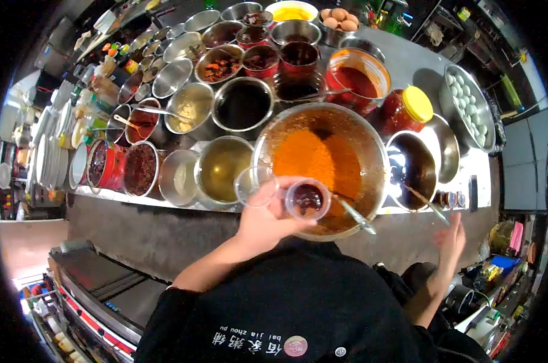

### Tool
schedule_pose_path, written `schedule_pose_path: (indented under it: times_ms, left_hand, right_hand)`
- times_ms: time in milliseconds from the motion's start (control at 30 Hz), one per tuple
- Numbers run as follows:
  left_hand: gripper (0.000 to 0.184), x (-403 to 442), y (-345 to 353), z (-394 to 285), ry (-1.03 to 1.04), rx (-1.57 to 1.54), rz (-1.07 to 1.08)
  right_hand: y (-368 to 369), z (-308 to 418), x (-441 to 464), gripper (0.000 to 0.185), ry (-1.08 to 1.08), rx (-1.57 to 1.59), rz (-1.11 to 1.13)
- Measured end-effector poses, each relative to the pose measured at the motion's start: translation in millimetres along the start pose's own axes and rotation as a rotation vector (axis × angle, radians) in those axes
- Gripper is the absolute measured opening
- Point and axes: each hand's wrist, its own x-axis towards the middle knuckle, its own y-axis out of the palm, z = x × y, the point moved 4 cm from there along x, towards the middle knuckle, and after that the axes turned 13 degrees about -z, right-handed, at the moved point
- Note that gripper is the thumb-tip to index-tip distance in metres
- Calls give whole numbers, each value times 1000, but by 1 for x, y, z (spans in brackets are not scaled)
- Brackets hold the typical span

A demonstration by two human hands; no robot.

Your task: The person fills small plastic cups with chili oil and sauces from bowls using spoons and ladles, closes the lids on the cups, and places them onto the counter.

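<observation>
My left hand point(259, 224) is closed around a small clear plastic cup point(308, 199) with dark reddish-brown sauce in it. A clear round lid point(255, 187) shows beside the cup, by the same fingers. The cup is over the near edge of a large steel bowl point(380, 181) of orange powder, from which a spoon handle point(357, 218) sticks out. My right hand point(449, 239), a little blurred, has its fingers stretched out and seems to hold nothing. It is just below the handle of a spoon point(428, 206) resting in a bowl of dark liquid point(412, 172).
Several steel bowls stand close together, including one with yellowish liquid point(225, 172) and one with black liquid point(244, 106). A yellow-lidded jar point(417, 104), a red sauce bucket point(358, 81) and a basin of pale eggs point(467, 109) are on the right. Small lidded cups point(450, 199) line the front edge.
</observation>
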Motion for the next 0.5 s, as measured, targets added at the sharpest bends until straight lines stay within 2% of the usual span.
schedule_pose_path:
  times_ms: [33, 67, 133, 200, 233, 267, 333, 367, 433, 500]
  left_hand:
    - [61, -4, -18, -10, -5, 32, -22]
    - [65, -8, -39, -17, 28, 73, -16]
    - [65, -14, -74, -39, 33, 62, -33]
    - [65, -22, -114, -55, 44, 102, -77]
    - [60, -26, -133, -65, 68, 96, -77]
    - [60, -30, -151, -73, 53, 115, -89]
    - [60, -36, -179, -91, 40, 122, -82]
    - [60, -40, -192, -99, 41, 183, -91]
    - [60, -45, -214, -107, 32, 236, -89]
    - [61, -49, -232, -111, 63, 169, -113]
  right_hand:
    - [-9, 15, -11, 40, -163, -208, -173]
    - [-7, 25, -28, 40, -168, -213, -183]
    - [0, 58, -75, 34, -410, -141, -299]
    - [45, 80, -140, 25, -575, -39, 7]
    - [77, 93, -185, 20, -375, 60, 244]
    - [100, 132, -228, 24, -571, -36, 422]
    - [142, 139, -272, 36, -677, -46, 464]
    - [153, 148, -289, 36, -742, -27, 429]
    - [172, 157, -304, 33, -695, -130, 386]
    - [187, 155, -311, 29, -769, 90, 279]
